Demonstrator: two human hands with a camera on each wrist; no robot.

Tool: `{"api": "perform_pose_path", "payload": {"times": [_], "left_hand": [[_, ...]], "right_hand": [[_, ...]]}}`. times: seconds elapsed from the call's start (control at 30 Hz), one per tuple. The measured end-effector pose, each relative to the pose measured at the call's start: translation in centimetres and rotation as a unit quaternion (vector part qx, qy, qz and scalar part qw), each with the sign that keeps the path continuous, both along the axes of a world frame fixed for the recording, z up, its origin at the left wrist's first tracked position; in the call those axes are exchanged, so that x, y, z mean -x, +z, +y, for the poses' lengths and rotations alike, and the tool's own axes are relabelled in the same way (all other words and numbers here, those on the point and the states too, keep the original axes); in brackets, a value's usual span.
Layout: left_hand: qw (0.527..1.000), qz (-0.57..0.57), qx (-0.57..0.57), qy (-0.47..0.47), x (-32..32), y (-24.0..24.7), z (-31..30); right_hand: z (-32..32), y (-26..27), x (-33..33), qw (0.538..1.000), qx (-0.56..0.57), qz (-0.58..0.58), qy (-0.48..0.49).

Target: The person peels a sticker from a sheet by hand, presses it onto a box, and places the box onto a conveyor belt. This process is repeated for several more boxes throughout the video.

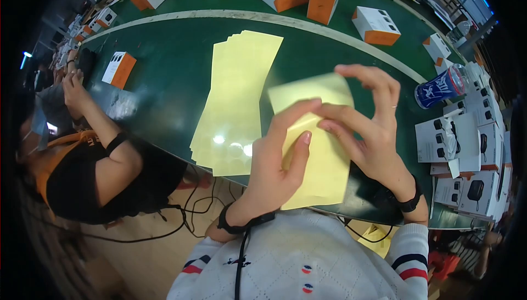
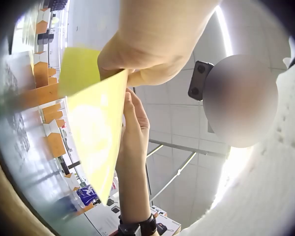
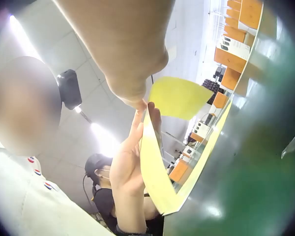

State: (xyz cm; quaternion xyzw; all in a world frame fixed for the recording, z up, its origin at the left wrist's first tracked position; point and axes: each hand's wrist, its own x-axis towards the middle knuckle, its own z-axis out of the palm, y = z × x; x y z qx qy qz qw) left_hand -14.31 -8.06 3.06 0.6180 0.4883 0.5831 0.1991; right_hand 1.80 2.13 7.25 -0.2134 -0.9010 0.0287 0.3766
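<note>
Both hands hold a yellow sheet [image 1: 321, 182] in front of the chest, just over the table's near edge. The left hand [image 1: 282, 157] pinches it near the middle, thumb on the near face. From the other side, the right hand [image 1: 376, 135] pinches the same spot with thumb and index finger, its other fingers raised. The sheet's far part bends up and is blurred. In the right wrist view the sheet [image 3: 155, 167] hangs folded between the hands. Left of them lies a fanned stack of yellow sheets [image 1: 236, 102], with faint round outlines on the glossy lower part.
Orange-and-white boxes [image 1: 376, 26] stand along the far strip of the green table [image 1: 170, 58]. At right are stacked white boxes [image 1: 483, 190] and a blue cup [image 1: 439, 87]. Another person [image 1: 82, 168] sits at left. Black cables [image 1: 186, 212] hang below the table edge.
</note>
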Motion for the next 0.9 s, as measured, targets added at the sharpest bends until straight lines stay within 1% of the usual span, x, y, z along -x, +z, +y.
{"api": "perform_pose_path", "payload": {"times": [0.1,0.13,0.23,0.37,0.4,0.5,0.6,0.7,0.73,0.83,0.9], "left_hand": [[0.999,0.017,-0.036,0.002,-1.0,0.4,-0.5],[0.999,0.007,-0.037,-0.007,-1.0,0.2,-0.5],[1.000,-0.014,-0.009,-0.008,-1.2,0.7,-0.8],[1.000,-0.008,-0.021,-0.003,-1.3,0.5,-0.7],[1.000,-0.003,-0.026,-0.004,-1.2,0.4,-0.7],[0.999,-0.006,-0.049,-0.008,-1.2,0.3,-0.7],[0.997,0.012,-0.074,-0.022,-1.0,0.6,-0.6],[0.997,0.033,-0.069,-0.032,-0.7,0.5,-0.7],[0.997,0.038,-0.062,-0.034,-0.7,0.3,-0.7],[0.997,0.009,-0.065,-0.048,-0.6,0.3,-0.6],[0.998,0.000,-0.057,-0.041,-0.5,0.2,-0.5]], "right_hand": [[-0.7,-0.2,-0.9,0.999,-0.046,0.009,0.015],[-0.9,-0.4,-1.1,0.998,-0.065,0.018,0.012],[-1.6,-1.2,-1.7,0.992,-0.120,0.047,0.006],[-1.6,0.3,-1.9,0.999,0.011,0.023,0.040],[-1.5,0.4,-2.1,0.998,0.035,0.022,0.056],[-1.8,0.6,-1.9,0.996,0.069,0.044,0.039],[-1.7,0.5,-1.9,0.999,0.016,0.015,0.038],[-1.8,0.0,-1.9,0.999,-0.027,0.019,0.034],[-1.8,0.0,-1.7,0.998,-0.024,0.039,0.031],[-1.8,-0.4,-2.1,0.996,-0.073,0.044,0.026],[-1.9,-0.6,-2.2,0.993,-0.109,0.033,0.026]]}}
